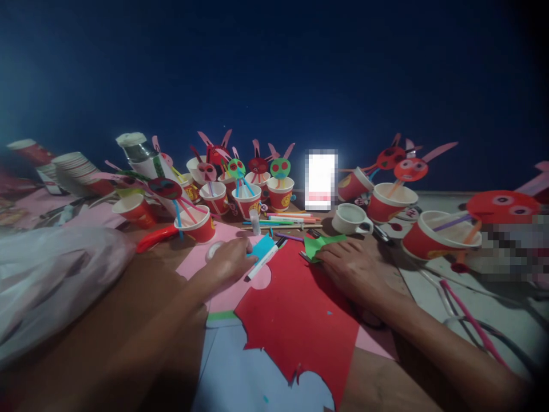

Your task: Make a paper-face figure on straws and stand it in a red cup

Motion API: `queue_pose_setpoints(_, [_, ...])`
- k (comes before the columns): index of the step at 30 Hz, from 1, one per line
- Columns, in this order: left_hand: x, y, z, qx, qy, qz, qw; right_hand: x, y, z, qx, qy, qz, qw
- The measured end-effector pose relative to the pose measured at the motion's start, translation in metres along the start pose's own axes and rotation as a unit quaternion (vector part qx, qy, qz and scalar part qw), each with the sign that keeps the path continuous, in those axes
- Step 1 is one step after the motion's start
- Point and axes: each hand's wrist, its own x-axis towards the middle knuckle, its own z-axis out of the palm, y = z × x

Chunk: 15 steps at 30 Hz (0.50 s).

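Note:
My left hand (229, 262) is at a small blue paper piece (262, 246), its fingertips pressed together on the near left edge. A white marker (261, 264) with a dark tip lies across the blue piece. My right hand (349, 264) rests with its fingers close together on a green paper piece (322, 246), which sticks out past the fingertips. What the fingers do underneath is hidden. Between and below both hands lies a large red sheet (295, 309) with cut, curved edges, on top of pink paper (197, 266) and pale blue paper (231, 366).
Red paper cups (281, 194) with paper rabbit faces line the back. Markers (291, 219) and a white mug (350, 218) stand or lie before them. A plastic bag (55, 280) fills the left; cables (472, 326) and a cup (437, 234) are at right.

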Motion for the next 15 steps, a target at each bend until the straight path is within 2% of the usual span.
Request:
queue_pose_setpoints(5, [-0.003,0.009,-0.008,-0.015,0.039,0.026,0.999,0.001,0.000,-0.002,0.006,-0.010,0.001,1.000])
queue_pose_setpoints(11, [0.008,0.017,-0.006,-0.015,0.026,0.008,1.000,0.002,-0.001,-0.004,0.004,-0.003,-0.002,1.000])
queue_pose_setpoints(15, [0.013,0.017,-0.003,-0.019,0.025,-0.001,1.000,0.002,-0.002,-0.004,0.005,-0.021,0.001,1.000])
